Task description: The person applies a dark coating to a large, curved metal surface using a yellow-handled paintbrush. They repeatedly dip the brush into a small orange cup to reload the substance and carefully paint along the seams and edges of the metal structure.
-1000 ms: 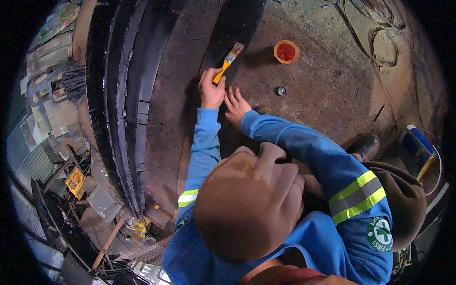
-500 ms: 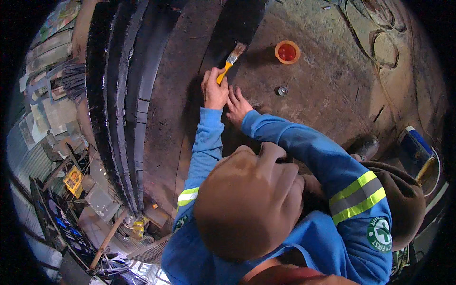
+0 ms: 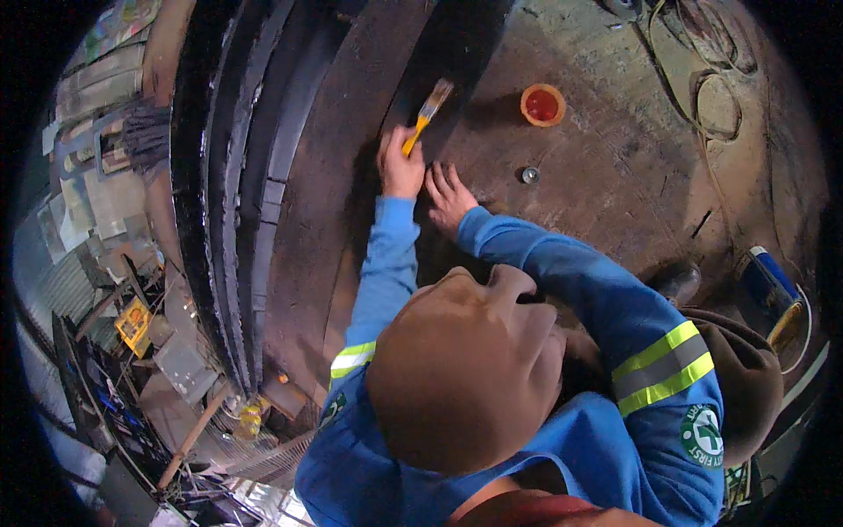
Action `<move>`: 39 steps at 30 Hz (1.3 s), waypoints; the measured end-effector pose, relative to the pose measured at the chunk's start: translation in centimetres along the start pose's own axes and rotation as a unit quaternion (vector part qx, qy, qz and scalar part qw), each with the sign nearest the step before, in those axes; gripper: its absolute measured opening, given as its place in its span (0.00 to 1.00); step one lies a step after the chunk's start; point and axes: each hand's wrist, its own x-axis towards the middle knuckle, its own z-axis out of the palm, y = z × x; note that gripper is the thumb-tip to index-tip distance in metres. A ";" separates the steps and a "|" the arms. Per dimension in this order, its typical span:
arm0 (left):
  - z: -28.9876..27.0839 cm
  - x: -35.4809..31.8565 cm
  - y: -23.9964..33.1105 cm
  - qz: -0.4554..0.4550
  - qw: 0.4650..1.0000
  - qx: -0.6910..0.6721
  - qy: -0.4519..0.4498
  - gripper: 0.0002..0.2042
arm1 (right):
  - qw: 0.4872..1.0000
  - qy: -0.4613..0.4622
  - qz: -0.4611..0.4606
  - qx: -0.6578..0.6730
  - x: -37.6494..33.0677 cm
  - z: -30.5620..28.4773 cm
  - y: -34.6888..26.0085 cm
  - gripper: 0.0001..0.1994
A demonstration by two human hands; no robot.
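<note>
My left hand (image 3: pixel 402 165) is closed around the yellow handle of a flat paintbrush (image 3: pixel 428 111). The brush points away from me, its pale, darkened bristles over a long black metal strip (image 3: pixel 446 48). Whether the bristle tips touch the surface I cannot tell. Just right of it, my right hand (image 3: pixel 450 204) holds nothing; its fingers are stretched out and slightly spread, low over the strip's near part, which is in shadow. An orange cup (image 3: pixel 528 117) with red inside stands to the right of the strip. Nearer to me is a small round metal piece (image 3: pixel 529 175).
Several long black metal beams (image 3: pixel 230 167) stand along the left. Hoses or cables (image 3: pixel 718 110) lie coiled at the far right. A blue container (image 3: pixel 768 279) with a handle is by my right side. Boards and scrap (image 3: pixel 97 176) crowd the left edge.
The view has shifted slightly, so the floor items appear a little farther right. My right hand's fingers have spread a bit and moved slightly away from my left hand. The brush stays gripped.
</note>
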 end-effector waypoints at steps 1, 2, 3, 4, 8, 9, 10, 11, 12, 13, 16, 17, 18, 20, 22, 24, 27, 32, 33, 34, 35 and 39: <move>-0.4 -1.8 -0.9 -0.010 1.000 0.011 -0.001 0.10 | 0.999 0.032 0.021 0.038 -0.2 0.4 -0.1 0.27; -1.4 -3.9 -1.7 -0.024 0.999 0.024 -0.002 0.11 | 0.999 0.010 0.013 0.045 -0.2 -0.1 0.0 0.26; -2.6 -6.2 -2.6 -0.039 0.999 0.034 -0.001 0.10 | 0.998 -0.014 0.003 0.055 -0.2 -0.8 0.0 0.25; -3.6 -8.0 -3.1 -0.054 0.998 0.042 0.000 0.10 | 0.997 -0.039 -0.007 0.064 -0.3 -1.2 0.1 0.24; -5.2 -10.2 -3.0 -0.118 0.992 0.007 0.032 0.09 | 0.997 -0.046 -0.016 0.056 -0.8 -1.0 0.5 0.24; -5.1 -9.1 -1.9 -0.132 0.989 -0.052 0.043 0.09 | 0.997 -0.037 -0.026 0.055 -0.8 -1.0 0.5 0.23; -4.9 -8.0 -0.9 -0.143 0.982 -0.111 0.053 0.09 | 0.998 -0.029 -0.034 0.055 -0.6 -1.1 0.5 0.22; -4.4 -6.5 -0.3 -0.131 0.979 -0.150 0.049 0.10 | 0.999 -0.012 -0.024 0.024 -0.5 -0.5 0.2 0.22; -3.8 -5.0 -0.2 -0.117 0.972 -0.204 0.031 0.10 | 0.999 -0.025 -0.035 0.025 -0.4 -0.9 0.2 0.23; -2.9 -3.5 -0.5 -0.124 0.969 -0.213 0.001 0.10 | 0.998 -0.038 -0.043 0.027 -0.3 -1.4 0.3 0.23; -1.8 -2.3 -2.8 -0.142 0.973 -0.183 -0.011 0.08 | 0.998 -0.037 -0.033 0.028 -0.2 -1.7 0.2 0.26; -1.2 -2.5 -4.0 -0.143 0.975 -0.168 -0.002 0.08 | 0.999 -0.031 -0.020 0.023 -0.2 -1.5 0.4 0.27; -1.3 -4.0 -5.5 -0.164 0.968 -0.186 0.028 0.06 | 0.999 -0.010 -0.011 0.034 -0.2 -0.9 0.7 0.23; -3.0 -6.9 -5.5 -0.230 0.965 -0.125 0.029 0.06 | 0.998 0.030 -0.002 0.062 -0.3 -0.4 0.1 0.17; -2.4 -7.1 -5.8 -0.217 0.961 -0.166 0.053 0.07 | 0.997 -0.017 -0.001 0.069 -0.2 -0.8 0.4 0.21; -1.5 -4.1 -3.2 -0.139 0.962 -0.218 0.090 0.07 | 0.999 0.008 0.015 0.049 -0.5 -0.3 0.0 0.24; -0.9 -1.4 -2.6 -0.179 0.975 -0.120 0.058 0.09 | 0.999 -0.048 -0.022 0.012 -0.3 -1.5 0.4 0.31; -0.7 -6.2 -5.1 -0.226 0.963 -0.133 0.067 0.07 | 0.997 -0.068 -0.031 0.017 0.0 -1.4 0.7 0.31; -0.7 -5.7 -4.1 -0.201 0.964 -0.154 0.082 0.07 | 0.998 -0.059 -0.020 0.011 -0.2 -0.8 0.6 0.31; -0.6 -4.9 -3.2 -0.176 0.964 -0.175 0.097 0.08 | 0.999 -0.050 -0.009 0.004 -0.4 -0.4 0.5 0.31; -0.7 -3.6 -2.9 -0.190 0.963 -0.171 0.088 0.08 | 0.998 -0.061 -0.026 0.010 -0.5 -0.8 -0.3 0.31; -0.1 -3.1 -2.9 -0.193 0.971 -0.120 0.073 0.08 | 0.998 -0.051 -0.040 0.008 -0.5 -0.9 0.8 0.29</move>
